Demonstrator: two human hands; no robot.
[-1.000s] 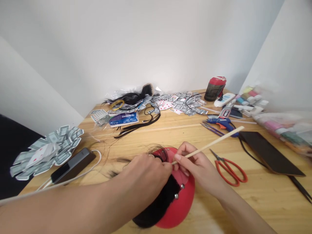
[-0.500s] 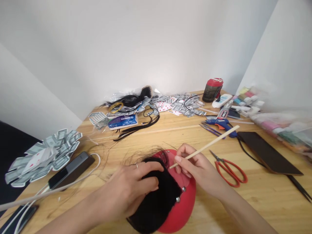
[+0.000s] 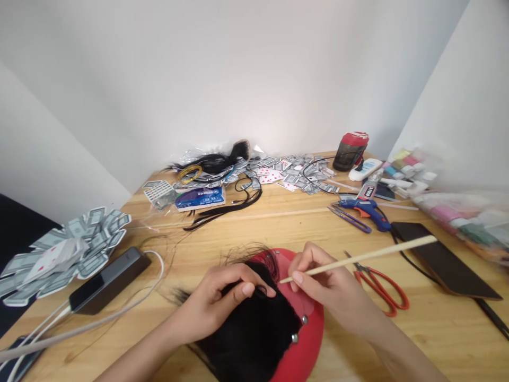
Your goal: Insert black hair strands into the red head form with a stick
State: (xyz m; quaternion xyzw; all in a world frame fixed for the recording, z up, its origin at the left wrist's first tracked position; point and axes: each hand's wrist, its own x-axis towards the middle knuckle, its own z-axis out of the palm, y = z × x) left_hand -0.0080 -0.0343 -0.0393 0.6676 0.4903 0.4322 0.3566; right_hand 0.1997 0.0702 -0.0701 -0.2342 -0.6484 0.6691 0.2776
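A red rounded form (image 3: 308,347), like a wig block, stands at the table's front, partly covered by a black hairpiece (image 3: 254,334). Silver pinheads (image 3: 305,319) dot the hairpiece's right edge. My left hand (image 3: 222,300) rests over the hair, thumb and forefinger pinching a small dark lock of hair near that edge. In the fingers of my right hand (image 3: 322,273) is a thin pale wooden stick (image 3: 369,255), slanted up to the right. Its narrow end points at the hairpiece's edge, close to my left fingertips; the very tip is too fine to make out.
Red-handled scissors (image 3: 384,289), a dark board (image 3: 445,260), a blue glue gun (image 3: 366,208) and purple snips (image 3: 350,218) lie to the right. Cut playing cards (image 3: 306,172) and black hair (image 3: 214,162) are at the back. On the left are a phone (image 3: 99,289) and cables.
My left thumb and forefinger have come together on a lock of hair. The stick now lies flatter and reaches farther right. The view has shifted slightly.
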